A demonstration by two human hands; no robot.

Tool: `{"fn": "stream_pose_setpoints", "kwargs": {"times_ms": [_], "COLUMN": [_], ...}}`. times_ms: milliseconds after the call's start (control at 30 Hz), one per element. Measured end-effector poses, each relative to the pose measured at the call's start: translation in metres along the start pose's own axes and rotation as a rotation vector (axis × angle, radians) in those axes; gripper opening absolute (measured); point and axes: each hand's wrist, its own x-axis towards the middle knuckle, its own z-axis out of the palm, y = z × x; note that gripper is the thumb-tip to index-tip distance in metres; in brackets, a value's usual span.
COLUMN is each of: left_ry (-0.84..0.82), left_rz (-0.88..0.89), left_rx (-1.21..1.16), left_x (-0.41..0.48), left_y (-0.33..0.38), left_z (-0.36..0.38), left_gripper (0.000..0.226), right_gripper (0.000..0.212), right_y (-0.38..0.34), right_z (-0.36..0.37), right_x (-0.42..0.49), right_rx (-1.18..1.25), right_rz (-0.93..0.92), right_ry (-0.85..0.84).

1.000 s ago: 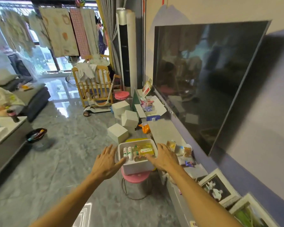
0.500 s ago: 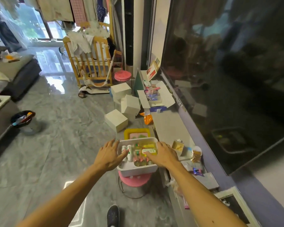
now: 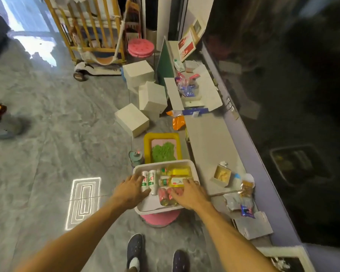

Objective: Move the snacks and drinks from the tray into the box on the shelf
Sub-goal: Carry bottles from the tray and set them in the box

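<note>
Left grip (image 3: pixel 131 191) and right grip (image 3: pixel 188 193) spread over drinks (image 3: pixel 165 181) inside tray (image 3: pixel 161 161).

you're in a home living room: a wooden baby cot (image 3: pixel 90 26) stands on the grey marble-look floor (image 3: pixel 47 118), and a big dark tv (image 3: pixel 283 85) hangs above a low shelf (image 3: pixel 208 142) with a framed photo (image 3: pixel 186 45).
</note>
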Motion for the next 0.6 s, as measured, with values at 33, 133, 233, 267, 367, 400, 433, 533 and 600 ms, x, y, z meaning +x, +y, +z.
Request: {"fn": "stream_pose_setpoints", "kwargs": {"times_ms": [33,133,233,267,367,400,433,533,600], "left_ry": [-0.036,-0.138,-0.188,-0.197,-0.212,-0.214,-0.218,-0.24,-0.231], "left_rz": [0.01,0.072,0.127,0.15,0.225,0.261,0.302,0.434,0.502], "left_rx": [0.032,0.155,0.318,0.363,0.457,0.487,0.519,0.659,0.719], "left_x": [0.013,0.054,0.096,0.109,0.148,0.159,0.171,0.198,0.211], "left_y": [-0.003,-0.015,-0.029,-0.033,-0.043,-0.047,-0.05,-0.062,-0.066], "left_z": [0.01,0.049,0.091,0.105,0.141,0.153,0.164,0.19,0.202], "left_gripper": [0.067,0.064,0.063,0.061,0.051,0.049,0.047,0.044,0.043], "right_gripper": [0.09,0.087,0.078,0.073,0.05,0.045,0.042,0.041,0.043], "right_y": [0.002,0.012,0.02,0.022,0.026,0.025,0.024,0.019,0.015], "right_z": [0.008,0.037,0.073,0.084,0.121,0.134,0.147,0.186,0.205], "right_x": [0.016,0.07,0.13,0.148,0.198,0.212,0.225,0.257,0.271], "right_rx": [-0.017,-0.083,-0.146,-0.163,-0.253,-0.284,-0.312,-0.389,-0.416], "right_rz": [-0.008,-0.061,-0.121,-0.137,-0.212,-0.237,-0.259,-0.328,-0.347], "right_ry": [-0.024,-0.093,-0.164,-0.179,-0.187,-0.19,-0.196,-0.198,-0.205]}}
